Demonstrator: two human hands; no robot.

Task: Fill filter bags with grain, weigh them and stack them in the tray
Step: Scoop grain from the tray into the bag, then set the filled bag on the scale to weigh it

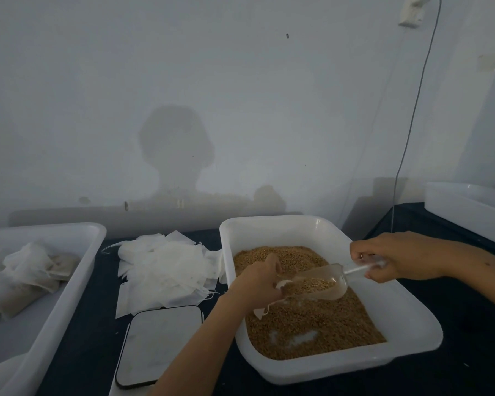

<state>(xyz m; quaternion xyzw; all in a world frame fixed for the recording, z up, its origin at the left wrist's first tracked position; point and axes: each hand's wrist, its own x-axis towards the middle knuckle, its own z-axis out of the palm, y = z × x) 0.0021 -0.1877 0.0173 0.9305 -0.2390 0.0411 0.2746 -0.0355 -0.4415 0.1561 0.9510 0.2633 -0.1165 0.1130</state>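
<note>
A white tub [412,332] at centre right holds golden grain [312,324]. Over the grain my left hand [257,284] grips a small white filter bag [262,310], mostly hidden under the fingers, its drawstring hanging. My right hand [395,257] grips the handle of a clear plastic scoop [317,282] loaded with grain, its mouth at the bag's opening. A loose pile of empty filter bags [166,267] lies on the dark table left of the tub. In front of it sits a flat scale [160,344]. The white tray [77,270] at far left holds several filled bags [29,275].
A second white tub [469,210] stands at the back right on the dark table [455,304]. A thin cable [412,121] hangs down the pale wall behind the grain tub. The wall runs close along the table's far edge.
</note>
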